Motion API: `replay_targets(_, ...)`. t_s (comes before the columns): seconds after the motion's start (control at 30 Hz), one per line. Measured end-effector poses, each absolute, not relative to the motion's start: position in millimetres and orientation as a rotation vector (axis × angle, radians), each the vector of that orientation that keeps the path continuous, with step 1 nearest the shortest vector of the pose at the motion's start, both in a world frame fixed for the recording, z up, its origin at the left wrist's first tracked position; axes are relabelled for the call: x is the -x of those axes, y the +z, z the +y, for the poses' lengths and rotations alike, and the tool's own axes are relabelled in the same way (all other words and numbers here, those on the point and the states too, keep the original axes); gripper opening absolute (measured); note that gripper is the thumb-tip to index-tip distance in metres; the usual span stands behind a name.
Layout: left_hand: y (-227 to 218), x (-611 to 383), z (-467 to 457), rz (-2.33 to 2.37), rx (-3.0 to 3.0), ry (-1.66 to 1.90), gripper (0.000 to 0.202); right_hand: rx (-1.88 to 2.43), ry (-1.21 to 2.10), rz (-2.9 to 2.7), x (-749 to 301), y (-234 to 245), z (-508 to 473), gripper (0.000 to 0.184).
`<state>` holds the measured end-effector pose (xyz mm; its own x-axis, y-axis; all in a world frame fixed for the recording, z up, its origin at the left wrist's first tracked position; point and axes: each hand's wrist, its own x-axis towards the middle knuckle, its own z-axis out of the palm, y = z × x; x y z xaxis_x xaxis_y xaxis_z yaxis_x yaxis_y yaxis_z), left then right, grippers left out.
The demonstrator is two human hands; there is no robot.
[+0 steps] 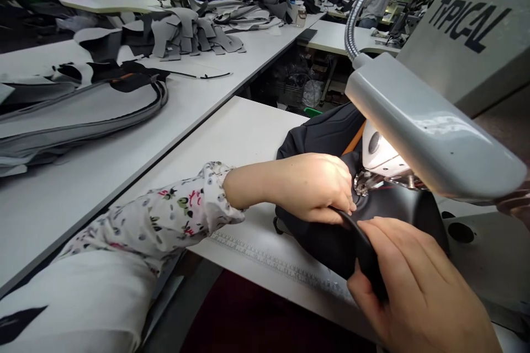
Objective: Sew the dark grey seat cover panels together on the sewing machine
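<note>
Item: one soft, limp dark fabric panel (314,248), likely light, lying at the presser foot (363,183), your left hand (306,187) curled closed over it, your right hand (414,281) gripping its firmer black edging strip (364,251), the surest hold.

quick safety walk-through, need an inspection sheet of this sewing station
surface: white sewing table with a printed ruler along its front edge
job's things: dark padded fabric and black strip by the presser foot
clutter: grey cut panels and grey strap bundle on the next table
grippers: left hand on the fabric near the foot; right hand pinching the strip
cables: nothing seen
surroundings: gooseneck lamp over the machine; co-worker at a far table
</note>
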<state>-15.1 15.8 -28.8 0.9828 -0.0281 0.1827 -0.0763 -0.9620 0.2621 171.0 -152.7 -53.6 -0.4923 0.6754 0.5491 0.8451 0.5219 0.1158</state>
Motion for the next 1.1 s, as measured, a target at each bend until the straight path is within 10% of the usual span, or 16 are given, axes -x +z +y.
replay_targets(1.1, -82, -30, -86, 0.880, -3.123, 1.304, 0.031, 1.260, -0.417, -2.185, -225, -82, -128, 0.040)
